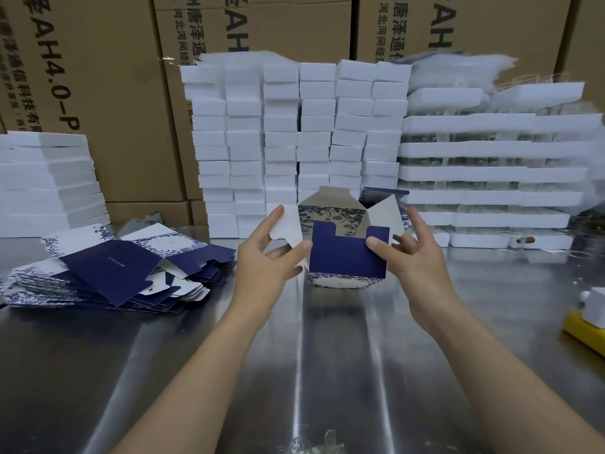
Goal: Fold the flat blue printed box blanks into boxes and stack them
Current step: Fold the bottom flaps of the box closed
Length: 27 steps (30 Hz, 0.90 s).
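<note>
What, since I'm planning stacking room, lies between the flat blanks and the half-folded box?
In the head view, only the left hand, gripping a white flap of the box, over bare table.

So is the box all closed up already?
No, the box has its flaps sticking out open while the left hand and right hand hold it.

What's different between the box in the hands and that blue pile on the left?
The box is opened up, flaps spread; the blanks lie flat. The box is held by the left hand and right hand; the blanks rest untouched on the table. Both share navy panels and leafy blue-on-white print.
</note>
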Motion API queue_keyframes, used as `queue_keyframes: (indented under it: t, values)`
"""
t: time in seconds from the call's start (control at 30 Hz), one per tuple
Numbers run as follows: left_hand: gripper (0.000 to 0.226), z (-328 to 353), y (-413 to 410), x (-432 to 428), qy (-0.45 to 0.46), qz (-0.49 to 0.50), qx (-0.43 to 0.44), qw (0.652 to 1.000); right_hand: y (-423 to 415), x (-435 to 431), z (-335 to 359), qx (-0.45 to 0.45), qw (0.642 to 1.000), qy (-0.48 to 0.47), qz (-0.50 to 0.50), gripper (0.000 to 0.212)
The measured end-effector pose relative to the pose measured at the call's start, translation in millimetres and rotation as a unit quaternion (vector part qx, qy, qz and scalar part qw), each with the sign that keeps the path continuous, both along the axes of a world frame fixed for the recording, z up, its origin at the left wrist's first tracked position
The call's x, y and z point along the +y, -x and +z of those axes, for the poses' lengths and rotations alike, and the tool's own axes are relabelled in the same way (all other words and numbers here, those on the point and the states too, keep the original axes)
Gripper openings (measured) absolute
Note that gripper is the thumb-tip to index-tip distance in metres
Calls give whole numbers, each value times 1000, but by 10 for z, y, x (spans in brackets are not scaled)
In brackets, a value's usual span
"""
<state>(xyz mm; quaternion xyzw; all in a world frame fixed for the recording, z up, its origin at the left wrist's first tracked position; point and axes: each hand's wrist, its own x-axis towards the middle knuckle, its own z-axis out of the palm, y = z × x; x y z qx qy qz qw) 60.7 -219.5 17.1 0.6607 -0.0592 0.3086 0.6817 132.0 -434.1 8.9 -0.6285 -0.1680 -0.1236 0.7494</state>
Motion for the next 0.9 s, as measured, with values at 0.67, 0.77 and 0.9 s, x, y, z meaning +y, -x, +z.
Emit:
queue_keyframes:
  t: [0.67, 0.77, 0.9]
  values:
    - [88, -110, -71, -115, -56, 46, -88, 993, 126, 239, -120, 194, 980, -13, 46, 34]
    - [107, -143, -90, -140, -16, 42, -71, 997, 130, 221, -102, 141, 990, -19, 4, 27]
    - [68, -186, -130, -156, -51, 34, 98, 993, 166, 252, -79, 104, 994, -15, -10, 26]
